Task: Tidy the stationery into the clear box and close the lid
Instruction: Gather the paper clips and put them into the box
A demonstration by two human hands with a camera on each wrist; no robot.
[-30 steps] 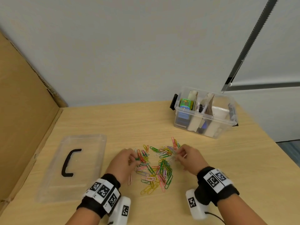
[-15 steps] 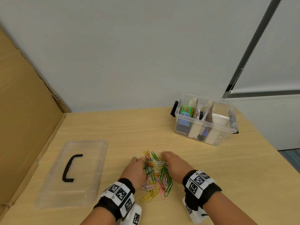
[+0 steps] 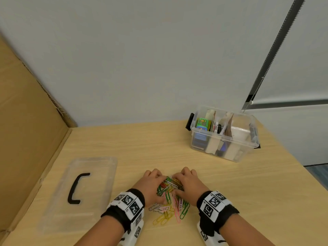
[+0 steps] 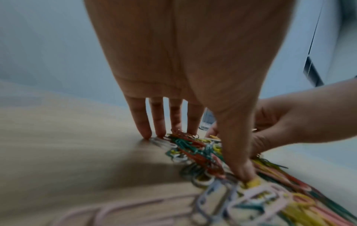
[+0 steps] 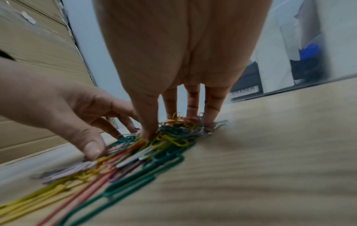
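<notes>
A heap of coloured paper clips (image 3: 169, 198) lies on the wooden table near the front edge. My left hand (image 3: 150, 185) and right hand (image 3: 189, 183) cup it from either side. In the left wrist view, the straight fingers (image 4: 158, 122) stand with their tips on the table and the thumb (image 4: 237, 152) presses on the clips (image 4: 193, 149). The right wrist view shows the right fingers (image 5: 191, 104) and thumb (image 5: 146, 120) pushing against the clips (image 5: 170, 142). The clear box (image 3: 221, 138) stands open at the back right, partly filled. Its lid (image 3: 99, 174) lies flat at the left.
A cardboard panel (image 3: 26, 130) walls off the table's left side, close to the lid. Behind the table is a pale wall. The table's right edge (image 3: 292, 160) runs just past the box. Bare tabletop lies between the clips and the box.
Both hands have swept inward and back towards me. The scattered clips are now pushed together into a tighter heap between the hands.
</notes>
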